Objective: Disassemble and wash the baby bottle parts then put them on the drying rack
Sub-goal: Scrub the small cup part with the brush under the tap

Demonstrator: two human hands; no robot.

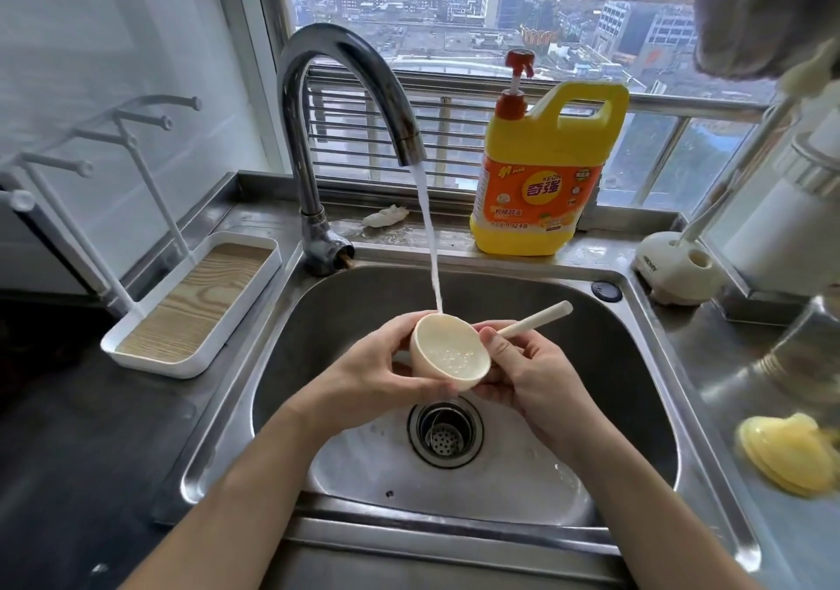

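Over the steel sink (318, 316) my left hand (363, 375) grips a cream-coloured bottle cap (450, 350), its open side turned up toward me, with foam and water inside. Water from the tap (345, 103) runs onto the cap's far rim. My right hand (527, 371) holds a cream brush handle (536, 321) that points up and to the right; the brush end is hidden behind the cap. The white drying rack (191, 312) with upright pegs and a wood-grain tray stands on the left counter.
A yellow dish-soap jug (541, 171) with a red pump stands behind the sink. A white brush holder (672, 266) sits at the right rear, a yellow part (786, 453) lies on the right counter. The drain strainer (445, 435) is below my hands.
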